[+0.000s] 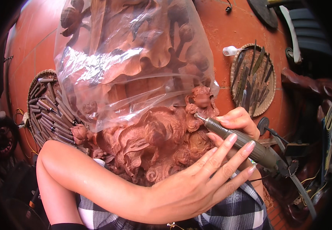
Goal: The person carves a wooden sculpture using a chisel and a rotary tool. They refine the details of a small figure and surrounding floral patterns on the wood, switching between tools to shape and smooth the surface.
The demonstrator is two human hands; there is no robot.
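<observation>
Holding a thick olive-brown cylindrical rotary handpiece [264, 154], the person's right hand [244, 120] closes its fingers around the front of the barrel.

Bit: slim, metallic, pointing up and left at a small carved reddish-brown head with a curled surround [202, 100]; whether it touches, I cannot tell.

Left hand [194, 182]: reached across from the left, back upward, fingers extended and slightly apart, their tips overlapping the handpiece; how firmly they bear on it, I cannot make out.

Principal piece: one large reddish-brown carving [158, 132], scrolled and leafy, directly in front of the person, beyond the left forearm. Its far portion lies beneath a glossy, clear plastic cover [135, 82]; the small head sits at its right side, just beside the cover's edge.

To the left: one round woven basket [30, 96], filled with brown-handled slender tools [56, 119].

To the right: one oval woven basket [274, 78], bearing dark, narrow, file-like strips [250, 78]; near its upper edge, one small whitish translucent bottle [231, 50].

Underneath: orange-red tiled floor [227, 28].

Nearest the viewer: black-and-white checked cloth [233, 199] over the person's lap.
</observation>
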